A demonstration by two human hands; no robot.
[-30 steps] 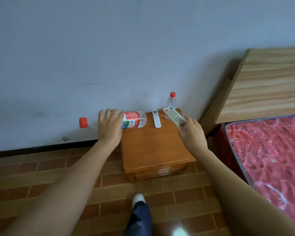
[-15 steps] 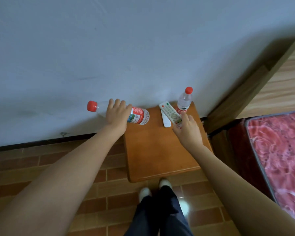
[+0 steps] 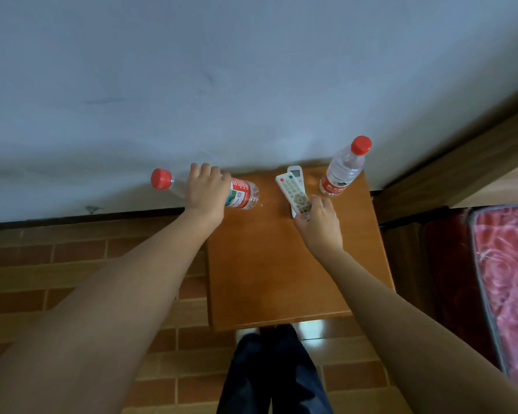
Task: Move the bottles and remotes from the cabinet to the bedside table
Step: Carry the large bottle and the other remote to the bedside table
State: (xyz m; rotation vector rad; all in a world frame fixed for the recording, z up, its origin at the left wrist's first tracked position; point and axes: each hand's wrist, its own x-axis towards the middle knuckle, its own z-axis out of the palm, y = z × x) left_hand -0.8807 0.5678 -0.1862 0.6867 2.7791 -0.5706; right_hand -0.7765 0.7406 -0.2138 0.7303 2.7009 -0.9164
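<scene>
My left hand (image 3: 206,192) grips a clear water bottle (image 3: 242,195) with a red cap and red label, held sideways with its base over the left rear corner of the wooden bedside table (image 3: 281,273). My right hand (image 3: 319,225) holds a white remote (image 3: 293,194) with coloured buttons, its far end above a second white remote (image 3: 295,172) that lies flat near the wall. Another red-capped bottle (image 3: 343,168) stands upright at the table's back right corner.
A pale wall (image 3: 222,85) runs right behind the table. A wooden headboard (image 3: 461,174) and a red patterned mattress (image 3: 509,279) lie to the right. Brick-pattern floor (image 3: 72,279) spreads to the left, and my legs (image 3: 272,375) stand at the table's front edge.
I have stepped closer, so the table now lies below me. Both hands have come lower over its back edge, still holding the bottle and the remote.
</scene>
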